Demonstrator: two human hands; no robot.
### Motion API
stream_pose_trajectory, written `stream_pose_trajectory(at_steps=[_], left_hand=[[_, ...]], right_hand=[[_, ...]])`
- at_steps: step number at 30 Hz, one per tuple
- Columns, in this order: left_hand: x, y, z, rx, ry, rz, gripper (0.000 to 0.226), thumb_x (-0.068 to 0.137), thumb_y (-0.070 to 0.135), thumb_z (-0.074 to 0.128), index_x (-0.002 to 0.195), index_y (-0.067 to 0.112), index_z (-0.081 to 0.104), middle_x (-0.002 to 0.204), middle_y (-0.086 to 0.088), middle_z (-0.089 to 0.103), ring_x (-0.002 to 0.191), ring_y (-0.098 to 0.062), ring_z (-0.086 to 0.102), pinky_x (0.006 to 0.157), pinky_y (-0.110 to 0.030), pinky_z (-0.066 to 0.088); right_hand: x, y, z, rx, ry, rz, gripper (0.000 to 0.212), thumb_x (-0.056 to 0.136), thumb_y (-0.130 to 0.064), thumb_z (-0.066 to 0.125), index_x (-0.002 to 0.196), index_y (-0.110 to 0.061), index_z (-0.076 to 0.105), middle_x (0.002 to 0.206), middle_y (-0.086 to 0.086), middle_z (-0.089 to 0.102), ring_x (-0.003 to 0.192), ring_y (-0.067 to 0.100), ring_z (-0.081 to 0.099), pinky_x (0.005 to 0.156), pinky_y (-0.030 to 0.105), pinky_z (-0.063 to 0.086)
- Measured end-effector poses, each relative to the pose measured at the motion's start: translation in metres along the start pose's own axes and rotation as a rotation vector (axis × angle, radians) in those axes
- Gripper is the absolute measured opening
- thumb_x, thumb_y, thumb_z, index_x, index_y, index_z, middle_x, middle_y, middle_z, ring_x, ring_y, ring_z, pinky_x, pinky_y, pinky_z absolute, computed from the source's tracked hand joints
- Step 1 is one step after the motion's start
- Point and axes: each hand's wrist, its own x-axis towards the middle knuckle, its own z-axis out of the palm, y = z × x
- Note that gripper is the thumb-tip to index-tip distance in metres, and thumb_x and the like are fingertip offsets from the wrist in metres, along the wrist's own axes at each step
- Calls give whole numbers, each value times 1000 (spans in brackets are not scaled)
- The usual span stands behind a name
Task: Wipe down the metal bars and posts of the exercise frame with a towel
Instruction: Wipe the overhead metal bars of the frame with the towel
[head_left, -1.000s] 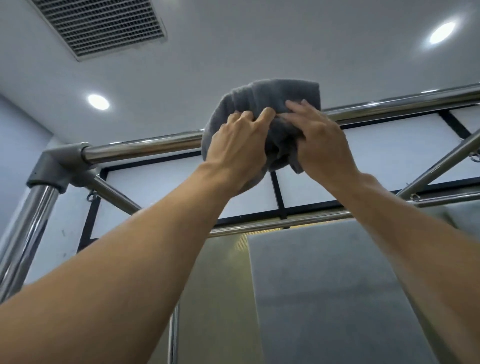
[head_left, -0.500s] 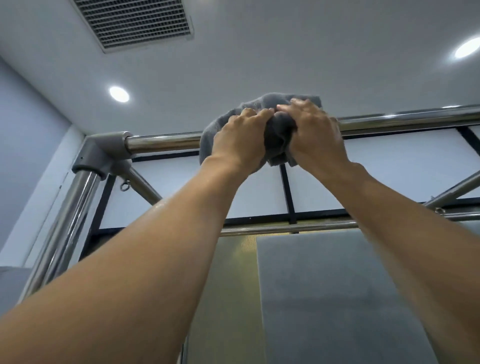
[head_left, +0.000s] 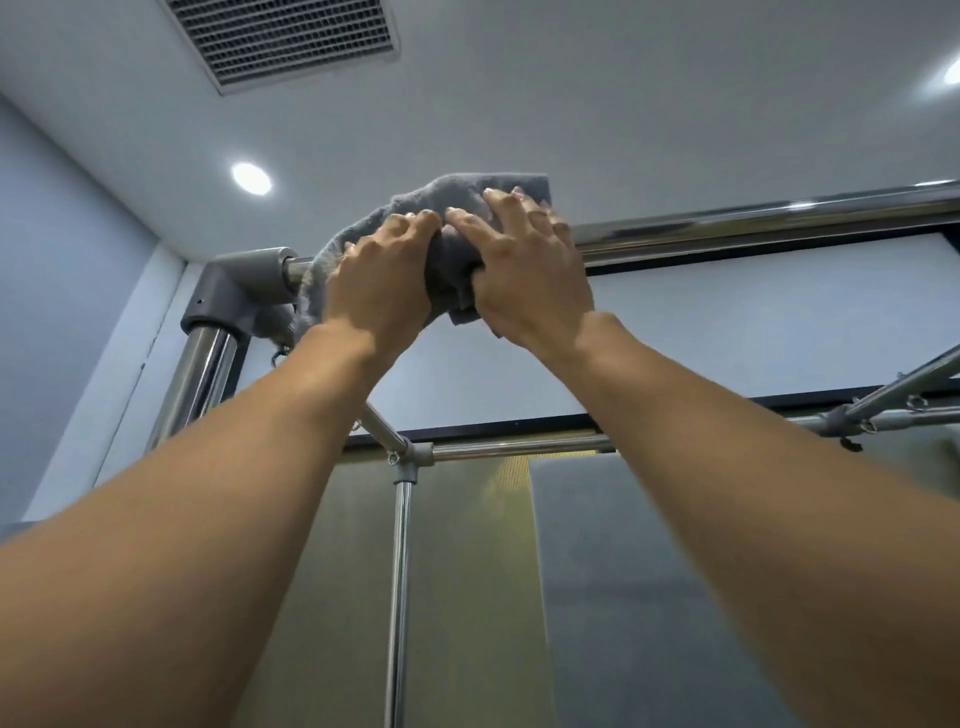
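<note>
Both hands, left hand (head_left: 382, 283) and right hand (head_left: 524, 270), clamp the towel (head_left: 457, 195) around the bar (head_left: 753, 223); corner joint (head_left: 234, 291) just at nine o'clock, bare bar toward three.

leftward run: blocked by grey corner joint (head_left: 244, 283), just beside the towel (head_left: 457, 195) | rightward run: top bar (head_left: 769, 221) left bare to frame edge | above bar: open room seen below ceiling

Grey terry-cloth towel (head_left: 467, 195) — soft, matt, looped pile, fuzzy at its edge. Horizontal top bar of polished metal (head_left: 753, 221) — glossy, smooth, mirror-like reflections. Grey corner joint (head_left: 234, 286): matt, smooth finish. Upright chromed post (head_left: 202, 374) equally shiny. White ceiling (head_left: 571, 104): matt.
</note>
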Motion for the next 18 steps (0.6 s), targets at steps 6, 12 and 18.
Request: stream_pose_trajectory(at_steps=[6, 12, 18], left_hand=[[-33, -16, -5, 25, 36, 17, 45, 88, 19, 62, 131, 13, 49, 144, -16, 45, 119, -48, 49, 94, -59, 42], [-15, -37, -19, 98, -60, -57, 40, 92, 13, 55, 129, 14, 42, 139, -15, 48, 116, -46, 51, 92, -56, 41], [-21, -48, -30, 225, -162, -123, 48, 93, 16, 57, 136, 12, 36, 138, -16, 47, 121, -42, 47, 95, -56, 41]], right_hand=[[-16, -19, 10, -23, 15, -105, 55, 92, -22, 62, 144, -27, 45, 156, 9, 31, 147, 30, 20, 120, 43, 14], [7, -39, 9, 24, -143, -23, 67, 93, -17, 55, 151, -34, 27, 162, 7, 14, 150, 26, 7, 122, 41, 3], [11, -65, 13, 50, -212, -29, 68, 95, -15, 54, 153, -32, 22, 163, 6, 7, 151, 26, 0, 122, 43, 2]])
